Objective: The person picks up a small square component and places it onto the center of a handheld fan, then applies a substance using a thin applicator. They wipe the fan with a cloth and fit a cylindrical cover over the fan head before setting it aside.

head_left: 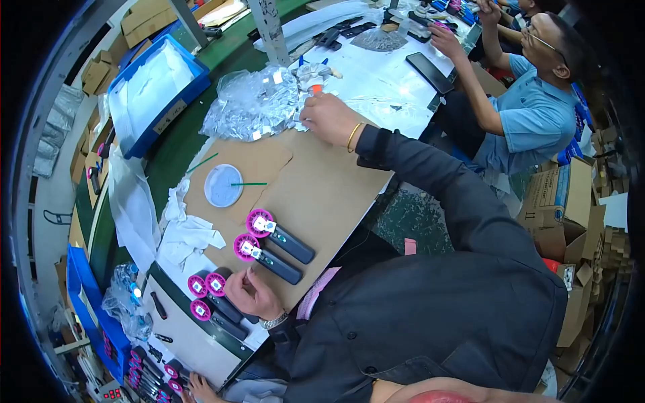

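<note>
My right hand (330,119) reaches to the far edge of the brown cardboard (336,176), beside a clear plastic bag (248,104) with small silvery-white pieces. Its fingers are bent together, and anything between them is too small to make out. A small orange cap-like thing (317,88) shows just beyond them. My left hand (254,295) is loosely curled with thumb and fingers apart, nothing visible in it. Close by lie two black-handled devices with round pink heads (279,266) (292,243), a pale square on each head. Several similar devices (200,309) lie left of that hand.
A round white lid or dish (223,186) with a thin green stick (250,184) rests on the cardboard. Crumpled white paper (191,235) lies left of it. A blue bin (158,94) stands far left. A phone (429,72) and a seated co-worker (537,114) are at right.
</note>
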The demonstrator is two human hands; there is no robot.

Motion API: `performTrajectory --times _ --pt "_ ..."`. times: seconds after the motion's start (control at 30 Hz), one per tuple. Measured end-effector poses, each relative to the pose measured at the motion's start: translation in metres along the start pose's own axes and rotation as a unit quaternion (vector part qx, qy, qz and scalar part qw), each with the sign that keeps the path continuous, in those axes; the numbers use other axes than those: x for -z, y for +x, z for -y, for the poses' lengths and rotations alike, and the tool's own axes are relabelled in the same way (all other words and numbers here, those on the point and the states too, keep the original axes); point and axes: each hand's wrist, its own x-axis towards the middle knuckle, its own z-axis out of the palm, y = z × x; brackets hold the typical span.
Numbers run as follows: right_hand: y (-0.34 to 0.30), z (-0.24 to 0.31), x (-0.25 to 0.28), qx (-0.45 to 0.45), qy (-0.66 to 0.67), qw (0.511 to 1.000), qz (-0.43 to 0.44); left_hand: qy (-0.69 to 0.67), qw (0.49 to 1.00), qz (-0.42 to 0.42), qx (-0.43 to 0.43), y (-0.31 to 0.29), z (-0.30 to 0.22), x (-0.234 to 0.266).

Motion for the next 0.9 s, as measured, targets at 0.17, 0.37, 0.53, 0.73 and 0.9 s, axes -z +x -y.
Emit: performTrajectory --times 0.17,0.37,0.53,0.73,0.9 --pt "-0.006 0.007 -0.021 0.007 -0.052 0.998 -0.040 -0.020 1.000 -0.012 0.005 -0.003 -0.013 -0.004" --pt "0.005 0.018 -0.038 0.008 -0.124 0.992 -0.006 0.031 0.994 -0.010 -0.107 0.004 0.001 0.008" --pt "-0.013 0.017 -0.015 -0.014 0.037 0.991 -0.127 0.013 0.993 -0.018 -0.119 0.000 0.017 0.003" --pt "-0.032 0.044 0.021 -0.105 0.449 0.886 -0.060 0.024 0.997 -0.005 -0.078 0.008 0.008 0.011" --pt "-0.034 0.060 0.045 0.049 0.403 0.913 -0.027 0.060 0.996 0.030 -0.058 0.009 -0.012 -0.005"
